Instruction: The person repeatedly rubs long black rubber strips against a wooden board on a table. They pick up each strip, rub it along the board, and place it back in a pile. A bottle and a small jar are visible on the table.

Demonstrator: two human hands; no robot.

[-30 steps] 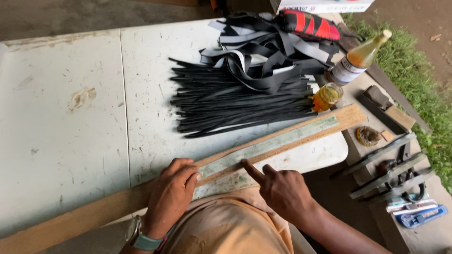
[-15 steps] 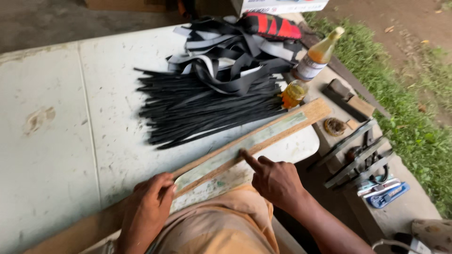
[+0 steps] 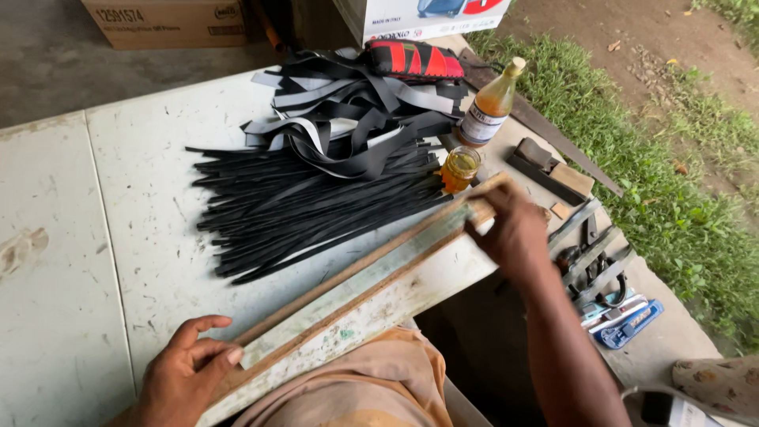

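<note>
A long wooden board with a pale green-white strip [image 3: 360, 294] lies diagonally along the near edge of the white table [image 3: 134, 213]. My right hand [image 3: 515, 229] grips the board's far end, beside a small jar of amber liquid [image 3: 459, 168]. My left hand [image 3: 188, 372] rests with fingers spread on the board's near end. A heap of thin black strips [image 3: 308, 202] lies on the table just beyond the board, topped by wider black and grey straps [image 3: 356, 119].
A bottle of amber liquid [image 3: 489, 107] stands by the straps. A red and black pouch [image 3: 415, 59] lies at the back. Metal tools [image 3: 589, 253] and a blue object [image 3: 628, 324] sit on a side surface at right. Cardboard boxes [image 3: 166, 20] stand behind; grass [image 3: 680, 182] at right.
My right hand slid from the middle of the board out to its far end and took hold of it. My left hand stayed at the near end. The view shifted up and left.
</note>
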